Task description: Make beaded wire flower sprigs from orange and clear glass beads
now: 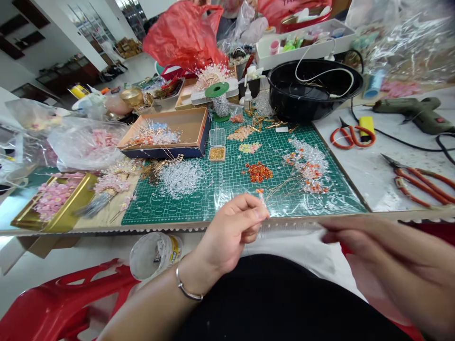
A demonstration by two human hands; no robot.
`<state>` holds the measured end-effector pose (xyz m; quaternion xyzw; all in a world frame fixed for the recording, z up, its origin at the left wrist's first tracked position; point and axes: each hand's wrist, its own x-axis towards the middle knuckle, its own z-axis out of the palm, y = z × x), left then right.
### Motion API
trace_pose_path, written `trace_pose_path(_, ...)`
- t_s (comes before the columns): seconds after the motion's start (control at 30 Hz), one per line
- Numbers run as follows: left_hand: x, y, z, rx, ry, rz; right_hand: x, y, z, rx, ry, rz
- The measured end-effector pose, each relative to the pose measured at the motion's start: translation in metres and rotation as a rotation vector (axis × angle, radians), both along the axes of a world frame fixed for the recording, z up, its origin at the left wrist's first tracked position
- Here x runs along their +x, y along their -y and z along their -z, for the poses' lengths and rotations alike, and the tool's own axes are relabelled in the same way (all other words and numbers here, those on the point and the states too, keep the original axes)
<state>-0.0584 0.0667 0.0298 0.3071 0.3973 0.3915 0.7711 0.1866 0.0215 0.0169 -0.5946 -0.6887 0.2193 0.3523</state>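
The left hand (231, 232) is clamped, thumb against fingertips, on a small beaded wire sprig (261, 197) of orange and clear beads, held just above the near edge of the table. The right hand (377, 246) lies beside it at the frame's edge, fingers curled inward; a faint pale strand (291, 228) may run between the hands, but blur prevents confirming this or whether that hand is gripping. Directly beyond, a green cutting mat (227, 189) carries a heap of orange beads (259, 172), a spread of clear-beaded stems (307, 163) and loose gold tubes (258, 122). A mound of clear beads (181, 179) sits at the mat's left end, below a cardboard tray of beaded wires (159, 135). Orange-handled scissors (351, 136), orange-handled pliers (423, 184) and a hot glue gun (414, 113) lie on the white table (373, 175) to the right.
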Motion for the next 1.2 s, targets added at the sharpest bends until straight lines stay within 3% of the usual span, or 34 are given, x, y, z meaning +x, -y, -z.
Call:
trace_pose_path(0.07,0.005,0.001,0.001,0.024,-0.043,0.053,-0.02,-0.008,-0.005,0.028,-0.066,-0.129)
trace_pose_path(0.2,0.009,0.004,0.004,0.022,-0.156,0.215,-0.035,-0.022,-0.01,0.013,-0.337,-0.166)
trace_pose_path(0.33,0.007,0.003,0.02,-0.017,-0.198,0.368,-0.033,-0.021,-0.012,-0.187,-0.735,-0.212)
trace_pose_path(0.43,0.003,0.001,0.034,0.019,-0.287,0.556,-0.032,-0.019,-0.012,-0.319,-1.083,-0.155)
trace_pose_path(0.5,0.001,-0.002,0.035,0.093,-0.388,0.705,-0.029,-0.017,-0.009,-0.387,-1.178,-0.08)
trace_pose_path(0.57,0.0,-0.01,0.025,0.314,-0.564,0.818,-0.025,-0.014,-0.004,-0.509,-1.182,-0.059)
trace_pose_path(0.63,0.0,-0.026,0.007,0.67,-0.819,0.817,-0.019,-0.01,0.003,-0.663,-1.131,-0.074)
trace_pose_path(0.7,0.003,-0.053,-0.01,0.952,-1.06,0.619,-0.016,-0.005,0.007,-0.779,-1.046,-0.078)
trace_pose_path(0.77,0.011,-0.089,-0.021,1.06,-1.189,0.37,-0.016,-0.003,0.008,-0.839,-0.963,-0.094)
trace_pose_path(0.83,0.026,-0.13,-0.022,1.107,-1.231,0.29,-0.018,-0.005,0.007,-0.894,-0.908,-0.166)
trace_pose_path(1.0,0.081,-0.212,0.002,1.199,-1.334,0.448,-0.015,-0.017,0.008,-0.924,-0.924,-0.34)
trace_pose_path(1.2,0.12,-0.244,0.028,1.239,-1.377,0.606,-0.001,-0.024,0.014,-0.902,-1.023,-0.315)
